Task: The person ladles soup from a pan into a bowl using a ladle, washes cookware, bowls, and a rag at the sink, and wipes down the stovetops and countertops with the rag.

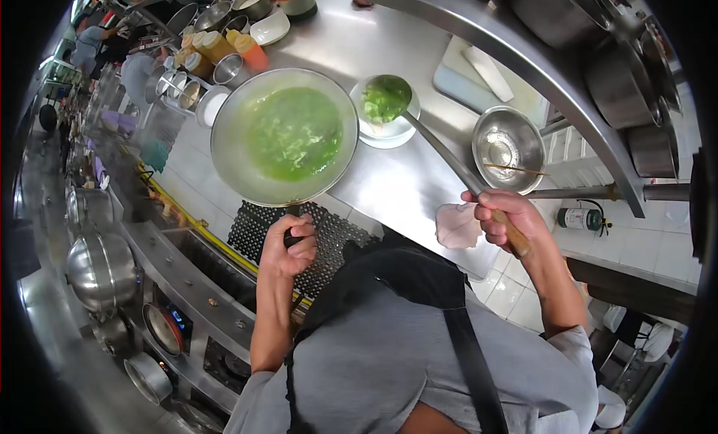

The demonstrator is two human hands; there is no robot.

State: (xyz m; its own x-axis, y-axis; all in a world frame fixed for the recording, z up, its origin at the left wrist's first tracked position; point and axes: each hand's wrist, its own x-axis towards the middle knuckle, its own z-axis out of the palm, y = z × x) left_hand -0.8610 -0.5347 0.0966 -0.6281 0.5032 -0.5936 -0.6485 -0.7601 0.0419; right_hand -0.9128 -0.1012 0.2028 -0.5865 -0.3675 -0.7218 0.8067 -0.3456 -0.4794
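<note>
steel counter, steel shelf, white tiled floor, black perforated mat

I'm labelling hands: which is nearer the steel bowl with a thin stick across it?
Right. The right hand, gripping the ladle, is just short of the steel bowl; the left hand is farther left, holding the pan.

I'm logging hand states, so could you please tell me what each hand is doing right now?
Left hand: closed around the black handle of a round metal pan of green liquid.
Right hand: closed around a long, wooden-handled metal ladle.
</note>
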